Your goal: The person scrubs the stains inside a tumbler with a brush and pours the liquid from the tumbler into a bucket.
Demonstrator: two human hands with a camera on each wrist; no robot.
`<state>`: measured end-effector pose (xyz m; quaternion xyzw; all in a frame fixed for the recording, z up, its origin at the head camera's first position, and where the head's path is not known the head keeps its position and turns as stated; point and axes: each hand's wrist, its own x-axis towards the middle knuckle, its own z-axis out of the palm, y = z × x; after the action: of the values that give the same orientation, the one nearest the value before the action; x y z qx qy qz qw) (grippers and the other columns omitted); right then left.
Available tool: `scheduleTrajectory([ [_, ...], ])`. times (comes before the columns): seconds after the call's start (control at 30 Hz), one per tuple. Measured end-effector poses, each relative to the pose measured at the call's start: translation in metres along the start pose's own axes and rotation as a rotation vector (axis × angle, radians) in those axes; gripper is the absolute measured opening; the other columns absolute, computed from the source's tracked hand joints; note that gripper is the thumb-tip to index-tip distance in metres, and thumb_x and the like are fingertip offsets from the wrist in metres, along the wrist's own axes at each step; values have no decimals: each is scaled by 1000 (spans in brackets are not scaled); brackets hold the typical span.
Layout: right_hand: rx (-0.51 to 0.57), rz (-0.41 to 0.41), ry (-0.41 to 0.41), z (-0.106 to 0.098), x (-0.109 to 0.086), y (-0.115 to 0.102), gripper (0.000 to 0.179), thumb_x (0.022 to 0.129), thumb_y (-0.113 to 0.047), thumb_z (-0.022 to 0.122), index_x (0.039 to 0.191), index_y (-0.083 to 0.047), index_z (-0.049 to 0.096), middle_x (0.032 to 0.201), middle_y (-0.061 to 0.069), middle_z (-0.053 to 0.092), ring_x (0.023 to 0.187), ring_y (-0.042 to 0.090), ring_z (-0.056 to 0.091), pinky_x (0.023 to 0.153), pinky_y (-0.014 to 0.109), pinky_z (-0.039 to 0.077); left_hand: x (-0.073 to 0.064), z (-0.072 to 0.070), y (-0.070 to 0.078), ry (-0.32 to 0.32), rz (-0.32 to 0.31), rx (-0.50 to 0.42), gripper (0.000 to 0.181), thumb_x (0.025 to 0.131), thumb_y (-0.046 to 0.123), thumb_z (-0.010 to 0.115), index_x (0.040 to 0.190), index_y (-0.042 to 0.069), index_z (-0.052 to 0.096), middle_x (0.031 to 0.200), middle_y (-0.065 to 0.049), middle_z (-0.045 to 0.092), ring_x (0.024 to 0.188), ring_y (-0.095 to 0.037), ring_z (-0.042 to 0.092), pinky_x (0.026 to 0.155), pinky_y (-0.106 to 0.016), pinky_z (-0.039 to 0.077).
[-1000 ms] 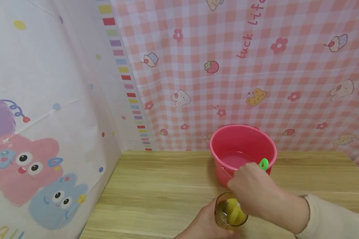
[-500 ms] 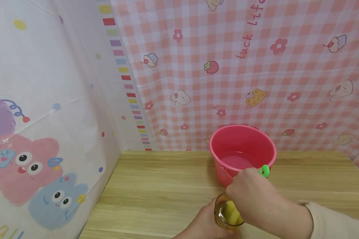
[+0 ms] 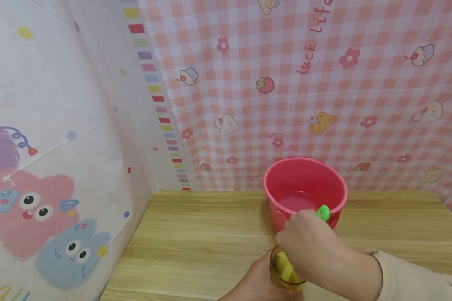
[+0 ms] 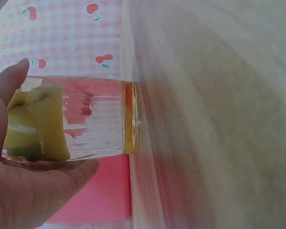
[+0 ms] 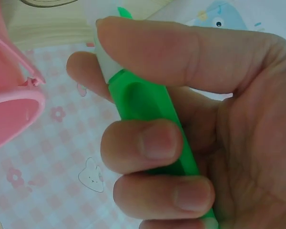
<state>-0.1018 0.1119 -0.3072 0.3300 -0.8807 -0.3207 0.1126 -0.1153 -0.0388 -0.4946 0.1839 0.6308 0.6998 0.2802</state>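
My left hand grips an amber-tinted drinking glass from its left side, low in the head view. Inside the glass sits the yellow sponge head of a cup brush. In the left wrist view this sponge fills the part of the glass nearest the palm, and wet marks show on the wall. My right hand, above the mouth of the glass, grips the brush's green handle. Fingers wrap around it and the thumb presses along its white neck. The handle's looped end sticks out behind the fist.
Just beyond my hands a pink bucket with some water in it stands on the wooden table. A pink checked cloth hangs behind the table, and a white cartoon-printed sheet hangs at the left.
My right hand and the green handle have shifted a little left, and the sponge has moved left inside the glass. My left hand keeps the glass in nearly the same place.
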Motion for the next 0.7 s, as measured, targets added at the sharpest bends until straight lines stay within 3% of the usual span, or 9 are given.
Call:
scheduleTrajectory([
  [0.33,6,26,-46,-5,8,2,34,76,-29,79,61,-11,54,51,0,42,46,16,42,47,28,43,1,0,-2,-16,18,-4,74,81,14,89,142,35,53,132,4,67,118,-17,64,103,-28,52],
  [0.5,59,71,-54,-2,8,8,27,74,-22,75,61,-12,54,51,-1,42,47,18,44,46,30,46,1,0,-2,5,48,70,74,79,19,91,140,35,54,126,5,69,112,-15,66,101,-28,53],
  [0.7,124,89,-86,1,6,15,27,74,-21,76,62,-12,54,52,-2,42,47,21,43,44,29,46,2,0,0,18,9,79,75,78,19,93,140,37,54,127,7,68,113,-14,65,100,-27,52],
])
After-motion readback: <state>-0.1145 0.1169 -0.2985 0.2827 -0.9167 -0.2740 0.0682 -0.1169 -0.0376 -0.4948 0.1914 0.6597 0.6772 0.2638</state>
